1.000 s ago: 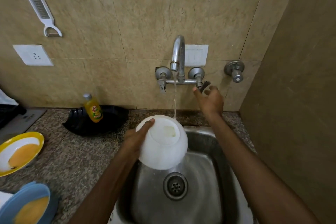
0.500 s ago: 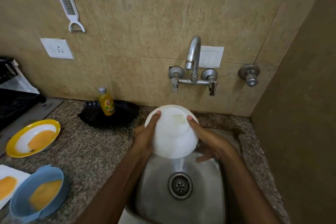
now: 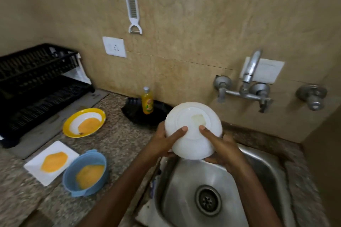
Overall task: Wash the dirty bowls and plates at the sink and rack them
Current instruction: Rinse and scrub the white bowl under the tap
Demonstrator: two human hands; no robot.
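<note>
The left hand (image 3: 162, 142) and right hand (image 3: 221, 151) both grip the white bowl (image 3: 191, 143), one on each side, with a thumb of each on its upturned base. The bowl is held inverted and tilted above the rear-left corner of the sink (image 3: 267, 162), below and left of the wall tap (image 3: 249, 72). On the desk (image 3: 120, 143) to the left lie three items soiled with orange residue: a yellow-rimmed plate (image 3: 84, 122), a white square plate (image 3: 51, 162) and a blue bowl (image 3: 84, 173). A soap bottle (image 3: 147, 100) stands on what appears to be a black tray (image 3: 158, 114) by the wall. The black rack (image 3: 36, 86) sits at far left.
</note>
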